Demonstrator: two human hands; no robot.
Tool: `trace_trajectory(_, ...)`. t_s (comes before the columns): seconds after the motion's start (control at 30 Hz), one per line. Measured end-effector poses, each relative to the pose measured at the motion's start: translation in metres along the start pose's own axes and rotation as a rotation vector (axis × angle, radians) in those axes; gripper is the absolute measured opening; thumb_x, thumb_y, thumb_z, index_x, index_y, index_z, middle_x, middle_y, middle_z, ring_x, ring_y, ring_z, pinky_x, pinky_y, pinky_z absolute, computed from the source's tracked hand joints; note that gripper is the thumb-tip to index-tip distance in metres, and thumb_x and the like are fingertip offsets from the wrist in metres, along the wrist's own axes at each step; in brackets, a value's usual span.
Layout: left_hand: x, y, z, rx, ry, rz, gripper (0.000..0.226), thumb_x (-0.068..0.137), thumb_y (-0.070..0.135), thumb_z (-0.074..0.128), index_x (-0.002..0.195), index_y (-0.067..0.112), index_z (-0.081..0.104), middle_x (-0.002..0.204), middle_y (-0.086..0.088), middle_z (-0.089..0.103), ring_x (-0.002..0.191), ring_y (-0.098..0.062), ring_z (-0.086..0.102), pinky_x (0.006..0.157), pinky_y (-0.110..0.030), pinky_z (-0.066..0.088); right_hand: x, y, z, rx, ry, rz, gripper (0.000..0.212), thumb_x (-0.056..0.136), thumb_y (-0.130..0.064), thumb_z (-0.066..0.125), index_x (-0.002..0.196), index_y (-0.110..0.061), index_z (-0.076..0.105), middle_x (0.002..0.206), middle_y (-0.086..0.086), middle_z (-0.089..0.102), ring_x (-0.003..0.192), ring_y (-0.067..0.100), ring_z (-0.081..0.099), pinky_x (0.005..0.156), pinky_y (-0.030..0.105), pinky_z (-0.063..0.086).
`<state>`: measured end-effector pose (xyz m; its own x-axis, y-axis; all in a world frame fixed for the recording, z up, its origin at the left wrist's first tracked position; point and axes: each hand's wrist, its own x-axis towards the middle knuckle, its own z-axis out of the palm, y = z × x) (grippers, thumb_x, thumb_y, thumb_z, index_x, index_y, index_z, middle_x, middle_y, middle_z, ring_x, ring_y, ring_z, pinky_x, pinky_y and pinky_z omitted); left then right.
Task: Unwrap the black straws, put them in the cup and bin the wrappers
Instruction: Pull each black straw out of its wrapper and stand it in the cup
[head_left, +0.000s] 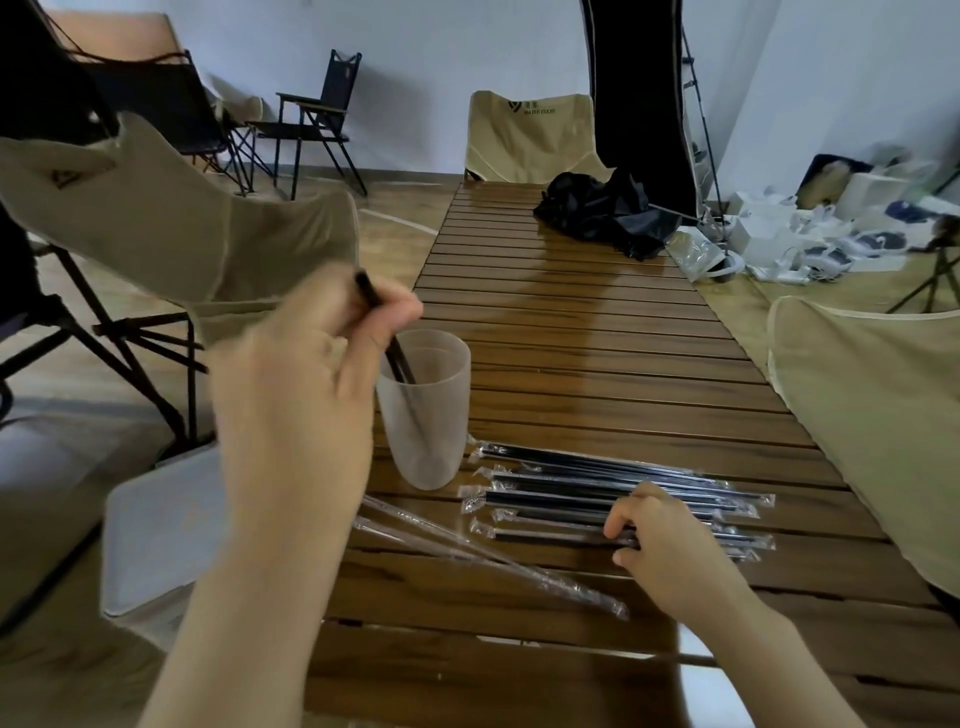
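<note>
Near: empty wrappers (488, 556) lie on table (571, 332), not yet binned. Right hand (670, 545) fingers pinch wrapped straw in pile (618, 504), near right. Left hand (311, 395) grips bare black straw (400, 358), tip inside cup (423, 410). Step: insertion. Next, judged: release straw, unwrap another.

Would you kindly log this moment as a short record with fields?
left hand: grips a bare black straw, its lower end inside the cup
right hand: fingers on the wrapped straws
empty wrappers: on the table, near the cup
bin: left of the table
</note>
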<state>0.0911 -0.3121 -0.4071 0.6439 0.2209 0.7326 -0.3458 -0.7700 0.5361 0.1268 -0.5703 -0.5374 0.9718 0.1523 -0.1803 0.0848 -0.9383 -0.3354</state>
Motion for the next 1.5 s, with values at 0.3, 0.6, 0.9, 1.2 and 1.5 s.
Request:
trace_trajectory(0.3,-0.017,-0.022,0.026,0.116,-0.279,-0.140,0.046,0.088,0.029,0.065,0.132,0.029,0.051,0.125,0.014,0.060,0.115,-0.001,0.051,0.088,-0.012,0.035,0.000,0.001,0.004,0.001,0.058,-0.023,0.018,0.086,-0.019,0.063,0.085,-0.035,0.055,0.098,-0.015,0.045,0.086,0.005,0.052,0.090,0.036,0.050)
trace_trajectory(0.6,-0.025,0.032,0.026,0.067,0.000,0.085,0.028,0.086,0.011,0.058,0.112,0.021,0.058,0.108,0.012,0.055,0.103,-0.003,0.048,0.088,-0.023,0.043,-0.002,-0.003,0.003,-0.057,0.084,-0.064,0.016,0.089,-0.016,0.058,0.083,-0.030,0.056,0.100,-0.010,0.046,0.085,0.007,0.052,0.089,0.035,0.050)
trace_trajectory(0.9,-0.071,-0.010,0.078,0.273,-1.060,-0.172,0.027,0.094,0.023,0.058,0.118,0.035,0.064,0.121,0.011,0.064,0.113,-0.008,0.060,0.097,-0.031,0.050,-0.004,-0.008,0.011,-0.230,0.112,-0.161,0.016,0.093,-0.020,0.049,0.108,-0.022,0.053,0.117,-0.005,0.043,0.105,0.013,0.046,0.098,0.035,0.041)
trace_trajectory(1.2,-0.069,-0.017,0.090,0.250,-1.004,-0.182,0.039,0.093,0.023,0.061,0.128,0.041,0.055,0.137,0.008,0.053,0.124,-0.013,0.052,0.102,-0.037,0.048,-0.007,-0.025,0.009,-0.335,0.212,-0.257,0.032,0.087,-0.025,0.058,0.119,-0.020,0.052,0.121,0.000,0.051,0.113,0.020,0.050,0.097,0.043,0.040)
trace_trajectory(1.5,-0.059,-0.016,0.078,0.143,-0.901,-0.159,0.020,0.097,0.026,0.055,0.113,0.033,0.064,0.108,0.010,0.067,0.102,-0.006,0.061,0.093,-0.032,0.050,-0.012,-0.057,-0.012,-0.176,0.435,-0.450,0.043,0.064,-0.017,0.083,0.090,-0.027,0.050,0.080,-0.009,0.067,0.072,0.014,0.066,0.075,0.038,0.049)
